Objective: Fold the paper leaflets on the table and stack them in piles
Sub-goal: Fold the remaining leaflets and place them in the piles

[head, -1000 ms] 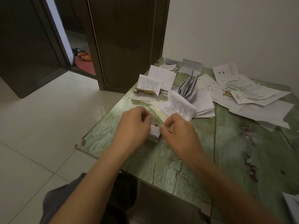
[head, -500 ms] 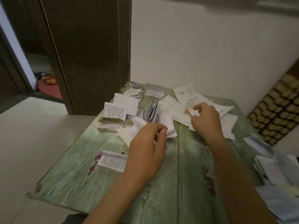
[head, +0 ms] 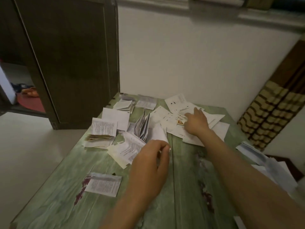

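Right hand reaches into the unfolded leaflets for the next one; grip unclear. Left hand hovers, grip loose, empty.

Surface: worn green-painted wooden plank table, red-brown stains noted | Near left: one folded printed paper leaflet laid flat, alone | Left edge: thick stack of folded leaflets | Centre: fanned folded leaflets stood on edge | Far right: loose unfolded white sheets overlapped | Far edge: small folded piles recorded.
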